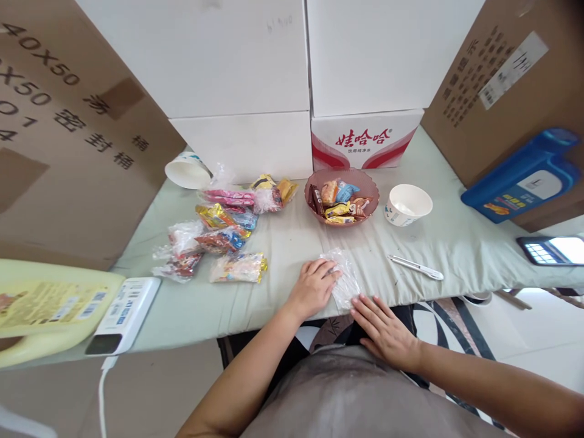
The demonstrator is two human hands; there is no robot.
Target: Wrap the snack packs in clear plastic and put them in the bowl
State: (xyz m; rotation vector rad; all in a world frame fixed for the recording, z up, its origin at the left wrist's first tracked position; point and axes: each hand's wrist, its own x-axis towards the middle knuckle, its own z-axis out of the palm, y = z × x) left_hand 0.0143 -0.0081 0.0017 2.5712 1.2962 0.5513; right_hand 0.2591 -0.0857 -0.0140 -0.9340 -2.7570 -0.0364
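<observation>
A crinkled clear plastic bag (345, 277) lies flat at the front edge of the cloth-covered table. My left hand (314, 287) rests palm down on its left side, fingers loosely bent and apart. On the lower right corner of the bag are the fingertips of my right hand (385, 331), whose fingers stretch out flat. Behind the bag stands a pink scalloped bowl (314, 213) with several wrapped snacks in it. Left of my hands lie bagged bundles of small snacks, among them a pale packet (238, 268) and a red and blue bundle (222, 240).
A paper cup (407, 205) stands right of the bowl; another cup (188, 171) lies tipped at the left. A white pen (415, 266), a phone (554, 250) and a blue bottle (524, 176) are rightward. A power bank (128, 313) and yellow jug (55, 304) sit left. Boxes wall the back.
</observation>
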